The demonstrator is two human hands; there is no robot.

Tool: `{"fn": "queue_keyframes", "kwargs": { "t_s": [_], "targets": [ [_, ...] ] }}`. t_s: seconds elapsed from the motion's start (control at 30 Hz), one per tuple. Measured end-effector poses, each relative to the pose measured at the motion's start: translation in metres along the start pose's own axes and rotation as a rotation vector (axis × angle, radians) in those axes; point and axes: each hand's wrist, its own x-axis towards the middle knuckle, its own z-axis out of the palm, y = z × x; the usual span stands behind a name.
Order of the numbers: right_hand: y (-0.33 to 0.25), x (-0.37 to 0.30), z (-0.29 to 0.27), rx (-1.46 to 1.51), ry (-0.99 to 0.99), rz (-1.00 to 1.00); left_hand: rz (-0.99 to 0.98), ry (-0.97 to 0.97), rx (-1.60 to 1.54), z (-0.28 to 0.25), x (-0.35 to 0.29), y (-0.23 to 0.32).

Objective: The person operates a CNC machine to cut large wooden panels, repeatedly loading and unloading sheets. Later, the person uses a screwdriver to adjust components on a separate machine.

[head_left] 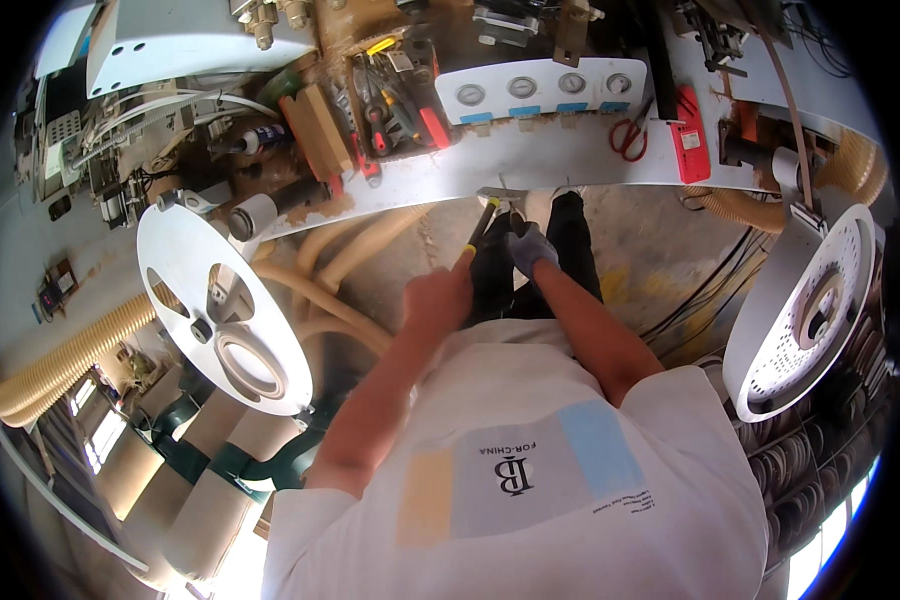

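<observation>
My left hand [438, 297] is bare and closed around the yellow-and-black handle of a hammer [482, 226]. The hammer's metal head reaches up to the front edge of the white machine table. Close beside it, my right hand [533, 248] wears a grey glove with its fingers curled in. Whatever those gloved fingers grip is small, dark and mostly hidden. A curved metal piece [505, 193] lies right at the table edge, near the hammer's head.
On the machine stand an open tool box [395, 95], a white gauge panel [540, 88], red-handled scissors [628, 138] and a red case [689, 140]. Large white discs flank me, a slotted one [225, 310] at left and a perforated one [805, 315] at right. Beige hoses [320, 290] run below.
</observation>
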Motion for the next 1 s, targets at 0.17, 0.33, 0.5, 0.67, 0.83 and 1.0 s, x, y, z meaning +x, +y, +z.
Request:
{"fn": "queue_keyframes", "kwargs": {
  "t_s": [0.17, 0.33, 0.5, 0.67, 0.83, 1.0],
  "targets": [
    [-0.003, -0.005, -0.005, -0.063, -0.05, -0.057, 0.092, -0.011, 0.12, -0.017, -0.002, 0.017],
    [-0.019, -0.015, -0.008, -0.113, -0.051, -0.073, 0.102, 0.003, 0.133, -0.015, 0.027, 0.02],
    [-0.021, -0.01, -0.007, -0.093, -0.034, -0.064, 0.085, -0.027, 0.17, -0.028, 0.036, 0.028],
    [-0.021, -0.015, -0.004, -0.061, -0.022, -0.05, 0.107, -0.001, 0.178, -0.033, 0.025, 0.032],
    [-0.022, -0.011, -0.009, -0.017, -0.032, -0.044, 0.174, 0.021, 0.237, -0.018, 0.059, 0.029],
    [-0.008, 0.011, 0.0, 0.204, -0.076, -0.057, 0.098, -0.128, 0.178, -0.061, 0.008, 0.058]
  ]
}}
